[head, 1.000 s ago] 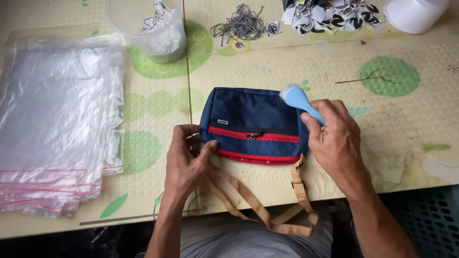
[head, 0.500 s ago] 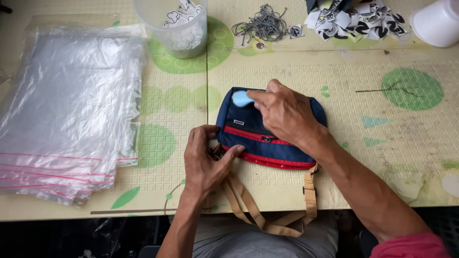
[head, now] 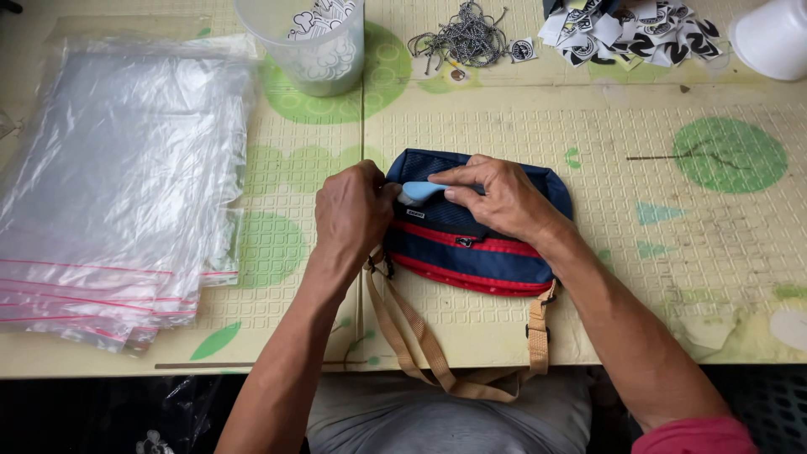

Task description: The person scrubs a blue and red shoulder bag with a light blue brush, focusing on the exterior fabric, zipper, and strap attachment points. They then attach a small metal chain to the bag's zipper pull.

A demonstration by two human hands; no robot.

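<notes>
Head view: navy pouch point(head: 496, 252) flat on surface point(head: 672, 277), near front edge. Left hand point(head: 353, 210) gripping pouch's left end; right hand point(head: 500, 197) pinching pale blue tool point(head: 416, 192) against pouch top.

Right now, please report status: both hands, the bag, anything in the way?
Left hand grips the bag's left end. Right hand presses a light blue tool onto the navy bag. Tan strap hangs over the table edge. Nothing blocking.

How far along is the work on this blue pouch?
Done: hard to tell; the navy pouch lies flat on the mat, red zippers apparently closed. In hand: the right hand presses a light blue tool to its top left while the left hand steadies that end. Left: clear bags lie unused.
</notes>
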